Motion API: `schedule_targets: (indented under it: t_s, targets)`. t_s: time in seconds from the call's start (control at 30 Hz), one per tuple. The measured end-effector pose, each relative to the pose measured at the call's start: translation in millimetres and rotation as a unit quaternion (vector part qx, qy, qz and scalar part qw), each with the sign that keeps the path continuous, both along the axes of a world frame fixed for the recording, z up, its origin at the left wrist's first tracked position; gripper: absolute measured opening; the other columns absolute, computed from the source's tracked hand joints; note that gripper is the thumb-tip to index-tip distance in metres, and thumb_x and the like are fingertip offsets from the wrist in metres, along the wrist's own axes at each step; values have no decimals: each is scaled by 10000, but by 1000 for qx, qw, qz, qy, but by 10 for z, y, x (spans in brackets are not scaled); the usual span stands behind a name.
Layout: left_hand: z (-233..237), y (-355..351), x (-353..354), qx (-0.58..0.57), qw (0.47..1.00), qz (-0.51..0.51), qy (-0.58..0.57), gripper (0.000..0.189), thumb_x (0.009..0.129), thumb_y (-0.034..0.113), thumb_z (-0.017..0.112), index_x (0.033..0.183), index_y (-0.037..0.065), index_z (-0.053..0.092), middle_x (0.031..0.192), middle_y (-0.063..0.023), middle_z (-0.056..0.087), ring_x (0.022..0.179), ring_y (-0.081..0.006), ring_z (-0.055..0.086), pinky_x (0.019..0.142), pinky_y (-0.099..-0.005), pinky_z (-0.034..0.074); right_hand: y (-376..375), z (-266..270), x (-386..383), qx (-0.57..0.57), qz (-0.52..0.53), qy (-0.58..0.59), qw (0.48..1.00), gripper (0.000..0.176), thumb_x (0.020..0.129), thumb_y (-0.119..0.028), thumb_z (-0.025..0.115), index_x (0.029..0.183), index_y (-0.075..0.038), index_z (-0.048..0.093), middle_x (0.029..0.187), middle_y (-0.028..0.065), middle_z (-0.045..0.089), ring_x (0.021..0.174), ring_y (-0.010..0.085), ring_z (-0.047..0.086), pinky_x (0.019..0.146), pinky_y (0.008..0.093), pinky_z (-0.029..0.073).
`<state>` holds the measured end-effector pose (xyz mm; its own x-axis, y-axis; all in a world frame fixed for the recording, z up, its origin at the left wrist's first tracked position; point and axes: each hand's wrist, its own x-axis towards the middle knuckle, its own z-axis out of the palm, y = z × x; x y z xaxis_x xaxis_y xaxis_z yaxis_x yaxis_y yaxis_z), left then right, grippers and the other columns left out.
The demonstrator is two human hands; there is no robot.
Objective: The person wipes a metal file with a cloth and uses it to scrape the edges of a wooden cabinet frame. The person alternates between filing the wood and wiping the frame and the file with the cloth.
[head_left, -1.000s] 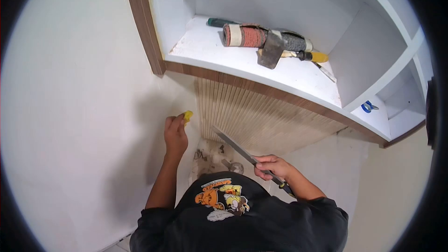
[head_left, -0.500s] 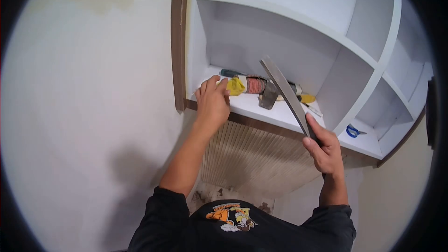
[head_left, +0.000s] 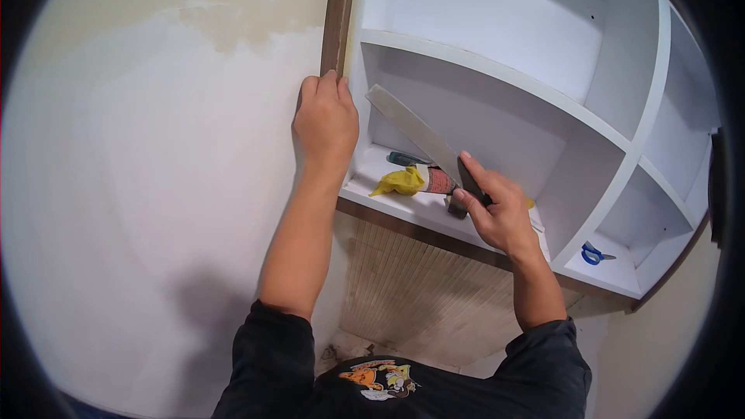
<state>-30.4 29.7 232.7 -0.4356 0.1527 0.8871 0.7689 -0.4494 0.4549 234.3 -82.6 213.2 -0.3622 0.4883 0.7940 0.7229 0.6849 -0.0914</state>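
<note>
My left hand (head_left: 327, 120) is closed with its fingers curled against the brown edge trim (head_left: 338, 23) of the shelf unit, beside the wall. In my right hand (head_left: 500, 209) is a knife-like tool (head_left: 415, 128), gripped by its dark handle. Its long flat grey blade slants up and left in front of the lower shelf compartment, the tip pointing towards the trim. Behind the blade, a tube with a red label (head_left: 440, 181) lies on the shelf, its end wrapped in yellow plastic (head_left: 400, 181). A dark piece (head_left: 456, 208) sits by the tube, partly covered by my right hand.
The white shelf unit (head_left: 497, 77) has several compartments. A teal-handled tool (head_left: 405, 159) lies behind the tube. Blue scissors (head_left: 594, 254) lie in the lower right compartment. A wall (head_left: 171, 147) with patchy white coating stands on the left, and a ribbed panel (head_left: 419, 271) is below the shelf.
My left hand has gone from beside the yellow plastic up to the brown trim. My right hand has brought the blade left, tilting it further over. The view has shifted slightly.
</note>
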Motion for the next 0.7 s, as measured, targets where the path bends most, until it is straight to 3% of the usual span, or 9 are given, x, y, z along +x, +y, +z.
schedule_targets:
  t_s: [0.33, 0.43, 0.53, 0.63, 0.7]
  targets:
    - [-93, 32, 36, 11, 1000, -4, 6, 127, 976, 160, 588, 936, 48, 634, 947, -127, 639, 811, -374, 642, 696, -497, 519, 138, 116, 41, 29, -15, 1, 999, 556, 883, -176, 760, 1416, -188, 600, 800, 126, 642, 673, 317, 615, 641, 414, 509]
    - [-313, -221, 90, -54, 995, -86, 17, 180, 1004, 187, 566, 952, 28, 633, 968, -143, 663, 848, -363, 647, 736, -443, 513, 159, 149, 32, 15, -29, -16, 999, 546, 871, -101, 763, 1396, -123, 615, 875, 165, 684, 709, 299, 636, 695, 358, 523]
    - [-332, -375, 77, -130, 983, -127, 31, 182, 1010, 190, 559, 982, 26, 632, 987, -142, 660, 855, -350, 647, 742, -440, 509, 220, 178, -13, 46, -29, -21, 998, 551, 891, -207, 750, 1419, -237, 596, 804, 105, 636, 676, 314, 622, 633, 421, 512]
    - [-203, -435, 64, -44, 987, -154, -14, 218, 1003, 189, 571, 1104, 10, 645, 1071, -175, 649, 927, -365, 645, 807, -440, 509, 248, 225, -94, 55, -62, -57, 995, 558, 883, -206, 750, 1416, -269, 597, 786, 82, 612, 651, 297, 622, 599, 414, 516]
    - [-263, -381, 87, 57, 992, -107, 47, 315, 999, 200, 583, 1222, -21, 609, 1211, -212, 612, 1087, -398, 608, 925, -463, 482, 313, 215, -153, 86, -62, -80, 991, 562, 877, -197, 750, 1412, -286, 600, 771, 73, 589, 627, 285, 617, 568, 411, 513]
